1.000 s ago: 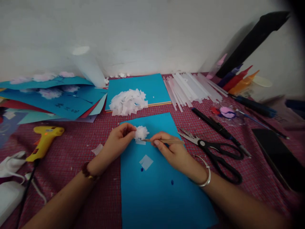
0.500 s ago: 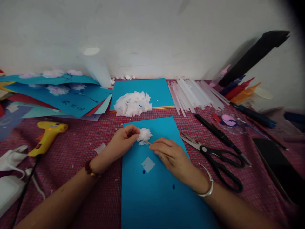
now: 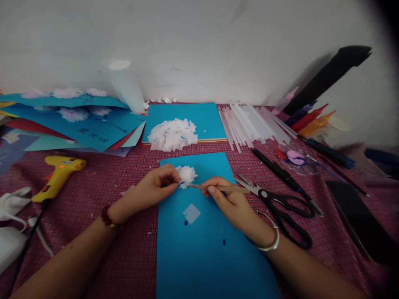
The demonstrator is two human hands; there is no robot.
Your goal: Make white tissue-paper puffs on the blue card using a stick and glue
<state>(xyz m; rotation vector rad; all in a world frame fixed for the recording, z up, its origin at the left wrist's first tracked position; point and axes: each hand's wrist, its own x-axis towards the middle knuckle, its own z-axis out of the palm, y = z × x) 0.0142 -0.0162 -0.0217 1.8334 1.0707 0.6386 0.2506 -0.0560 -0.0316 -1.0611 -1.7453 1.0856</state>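
A ruffled white puff of thin paper (image 3: 187, 174) sits near the far end of a long bright-blue paper sheet (image 3: 205, 265). The right hand (image 3: 227, 203) pinches a thin, flat, tan wooden stick (image 3: 233, 189), its tip near the puff. The left hand (image 3: 157, 187) is at the puff's left edge; it's too blurry to tell if it's pinching. A hard poke could rip the puff. Swinging right could bump the black-handled metal scissors (image 3: 282, 203).
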